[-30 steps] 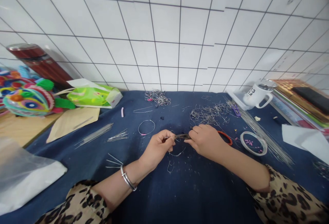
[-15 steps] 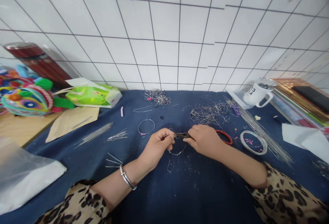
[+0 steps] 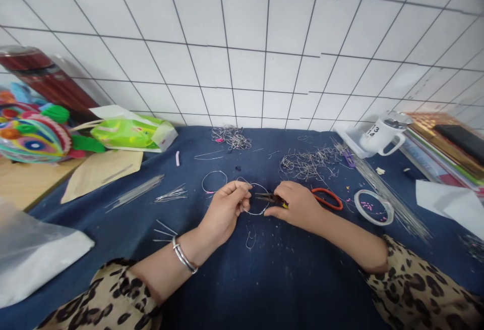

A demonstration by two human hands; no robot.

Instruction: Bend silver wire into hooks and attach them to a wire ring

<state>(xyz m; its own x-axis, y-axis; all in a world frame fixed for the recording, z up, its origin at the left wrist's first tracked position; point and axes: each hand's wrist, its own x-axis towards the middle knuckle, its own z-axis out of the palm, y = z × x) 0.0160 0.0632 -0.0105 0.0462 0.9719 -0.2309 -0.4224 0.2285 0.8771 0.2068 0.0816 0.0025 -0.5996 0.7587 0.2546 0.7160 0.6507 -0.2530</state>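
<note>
My left hand (image 3: 229,205) pinches a thin silver wire ring (image 3: 256,213) between thumb and fingers. My right hand (image 3: 298,204) is closed around pliers (image 3: 269,198); their dark jaws point left and lie across the ring, apart from my left fingers. An orange-red handle (image 3: 329,199) shows to the right, behind my right hand; whether it belongs to the pliers I cannot tell. A second wire ring (image 3: 214,182) with a pink piece on it lies on the blue cloth (image 3: 287,279) to the left. A loose wire scrap (image 3: 250,237) lies below my hands.
Tangled wire (image 3: 308,163) and a smaller wire heap (image 3: 231,137) lie farther back. Straight wires (image 3: 393,199) and a round dish (image 3: 374,208) with pink beads are on the right. A white mug (image 3: 385,133) stands behind them. Left are wire bundles (image 3: 136,192) and a plastic bag (image 3: 41,259).
The plier jaws have come away from my left fingers and moved slightly right and down. The wire ring now shows as a rounder loop between my hands. The view has shifted slightly.
</note>
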